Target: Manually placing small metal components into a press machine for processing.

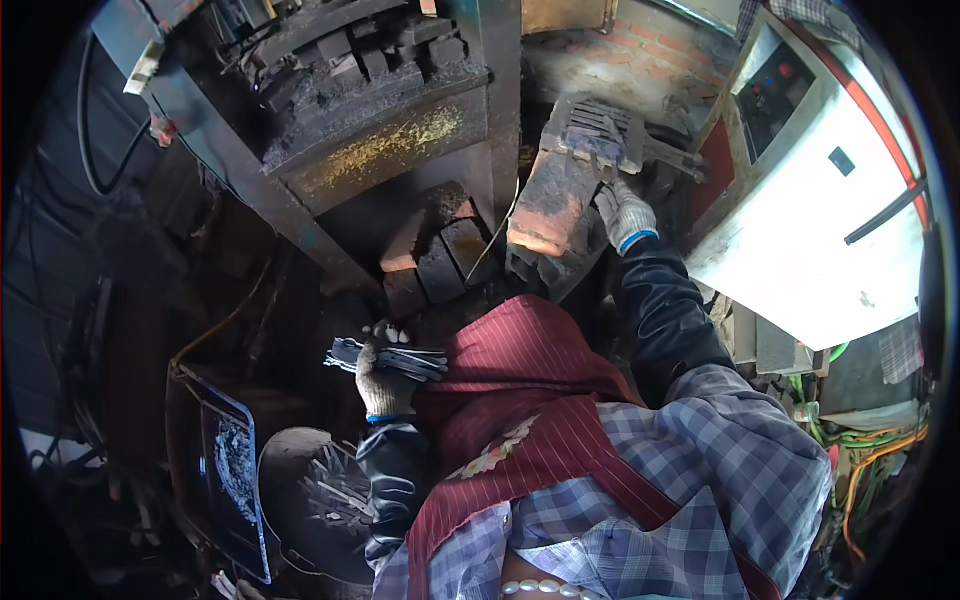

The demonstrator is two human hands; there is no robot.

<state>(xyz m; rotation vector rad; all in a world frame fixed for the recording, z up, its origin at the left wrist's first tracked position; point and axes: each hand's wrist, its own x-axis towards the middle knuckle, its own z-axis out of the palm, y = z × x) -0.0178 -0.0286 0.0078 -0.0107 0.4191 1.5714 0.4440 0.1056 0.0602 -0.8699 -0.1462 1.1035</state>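
Note:
My left hand (380, 385), in a pale knitted glove with a blue cuff, is closed round a bundle of thin grey metal strips (410, 361) beside my red striped apron. My right hand (626, 214), gloved the same way, reaches forward to the right side of a scorched brick block (552, 195). Its fingers are drawn together near the block's edge; whatever they hold is too small to make out. Behind the brick, several thin strips lie side by side on a sooty slotted block (597, 130).
A round pan (282, 535) with loose strips stands at lower left, beside a blue-rimmed tray (262, 520). A heavy steel press frame (500, 110) rises ahead, with bricks (437, 268) under it. To the right stands a white cabinet (810, 220); cables (870, 460) hang below it.

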